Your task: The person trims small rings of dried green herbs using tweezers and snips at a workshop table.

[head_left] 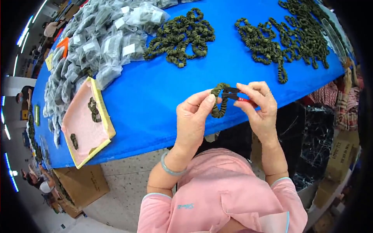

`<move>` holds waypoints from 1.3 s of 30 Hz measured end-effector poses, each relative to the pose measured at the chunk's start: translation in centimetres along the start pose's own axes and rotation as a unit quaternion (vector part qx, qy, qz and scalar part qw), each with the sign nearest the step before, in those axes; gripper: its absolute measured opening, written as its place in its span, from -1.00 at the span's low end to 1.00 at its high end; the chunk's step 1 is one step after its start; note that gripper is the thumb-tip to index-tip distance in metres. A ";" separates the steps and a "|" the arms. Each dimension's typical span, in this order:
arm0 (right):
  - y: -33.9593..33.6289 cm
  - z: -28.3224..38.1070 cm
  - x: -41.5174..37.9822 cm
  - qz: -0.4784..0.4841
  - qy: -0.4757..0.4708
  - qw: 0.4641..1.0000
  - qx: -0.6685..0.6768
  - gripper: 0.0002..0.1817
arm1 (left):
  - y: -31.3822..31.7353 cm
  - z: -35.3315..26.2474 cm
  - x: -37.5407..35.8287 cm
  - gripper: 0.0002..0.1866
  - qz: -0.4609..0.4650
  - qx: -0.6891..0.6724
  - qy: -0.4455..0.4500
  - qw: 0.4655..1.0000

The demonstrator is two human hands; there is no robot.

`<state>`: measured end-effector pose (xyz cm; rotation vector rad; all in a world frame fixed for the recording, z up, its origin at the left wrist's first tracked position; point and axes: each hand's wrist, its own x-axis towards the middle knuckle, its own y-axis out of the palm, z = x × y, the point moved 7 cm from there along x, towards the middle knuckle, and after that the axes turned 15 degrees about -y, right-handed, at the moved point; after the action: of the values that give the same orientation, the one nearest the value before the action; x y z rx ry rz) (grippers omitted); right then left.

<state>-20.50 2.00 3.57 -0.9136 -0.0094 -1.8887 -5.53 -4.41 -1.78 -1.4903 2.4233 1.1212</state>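
A dark olive scrunchie (pixel 222 110) hangs in a ring from my left hand (pixel 193 116), pinched between thumb and fingers above the front edge of the blue table. My right hand (pixel 259 104) is closed around a small pair of thread snips (pixel 232 93) with black blades and a red part on the handle. The blades point left and overlap the scrunchie's right side in this view. A loose pile of similar scrunchies (pixel 182 37) lies on the table beyond my hands.
The blue table (pixel 155 97) carries a heap of bagged green goods (pixel 116 42) at left. A pink-lined tray (pixel 87 136) with yellow edges holds a few scrunchies. More scrunchies (pixel 268 42) spread at right. Cardboard boxes (pixel 83 184) stand below; other people (pixel 39 180) are far left.
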 end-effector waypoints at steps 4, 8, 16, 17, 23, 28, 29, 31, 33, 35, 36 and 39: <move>0.0 0.1 -0.2 0.014 -0.041 0.998 -0.035 -0.59 | 0.1 -0.1 -0.1 -0.74 -0.003 0.025 0.020 0.999; 0.1 0.2 -0.3 0.018 -0.047 0.997 -0.060 -0.62 | 0.2 0.1 -0.1 -0.73 0.016 0.005 0.013 1.000; 0.4 -1.8 0.2 0.023 0.108 0.990 0.088 -0.84 | 1.4 -2.6 -1.4 -0.73 -0.067 0.290 0.227 0.927; 1.0 -2.5 0.0 0.039 0.165 0.973 0.154 -0.88 | 2.5 -3.2 -2.2 -0.74 -0.090 0.412 0.323 0.847; 3.2 -3.2 0.2 0.078 0.215 0.934 0.274 -0.85 | 3.9 -2.2 -3.1 -0.76 -0.156 0.535 0.383 0.737; 3.5 -3.8 -0.8 0.025 0.288 0.878 0.383 -0.86 | 4.3 -2.6 -2.7 -0.79 -0.140 0.573 0.352 0.727; 3.6 -3.8 -0.8 0.025 0.287 0.878 0.383 -0.86 | 4.2 -2.7 -2.7 -0.79 -0.139 0.573 0.352 0.727; 3.3 -3.8 -0.6 0.012 0.261 0.899 0.352 -0.85 | 3.5 -2.8 -2.0 -0.80 -0.106 0.514 0.309 0.793; 3.0 -3.6 -0.3 0.002 0.233 0.918 0.322 -0.83 | 2.7 -2.6 -1.4 -0.81 -0.073 0.450 0.262 0.850; 2.4 -3.3 -0.1 0.000 0.186 0.946 0.266 -0.82 | 2.1 -2.6 -1.4 -0.80 -0.081 0.434 0.258 0.860; 1.7 -2.8 0.1 -0.002 0.138 0.968 0.208 -0.80 | 1.8 -2.7 -1.3 -0.80 -0.088 0.416 0.253 0.869; 0.5 -1.4 0.2 -0.007 0.040 0.995 0.088 -0.74 | 1.1 -2.6 -1.2 -0.79 -0.103 0.381 0.241 0.887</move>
<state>-20.97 1.07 2.43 -0.7189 -0.1314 -1.9023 -4.99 -4.84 1.21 -1.7615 2.4134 -0.2944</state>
